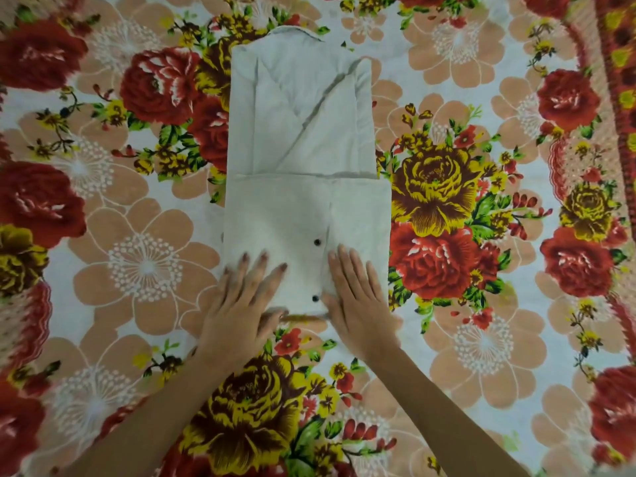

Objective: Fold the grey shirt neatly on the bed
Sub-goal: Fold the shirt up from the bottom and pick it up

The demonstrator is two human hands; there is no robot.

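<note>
The grey shirt (303, 139) lies on the bed as a long narrow rectangle, collar at the far end. Its sides and sleeves are folded inward, and the near part is folded up, showing two dark buttons. My left hand (246, 297) rests flat on the near left corner of the shirt, fingers spread. On the near right part of the shirt my right hand (358, 297) lies flat, palm down. Neither hand grips the cloth. Both hands look slightly blurred.
A floral bedsheet (481, 235) with red, yellow and peach flowers covers the whole bed around the shirt. A red patterned border (616, 80) runs along the far right edge.
</note>
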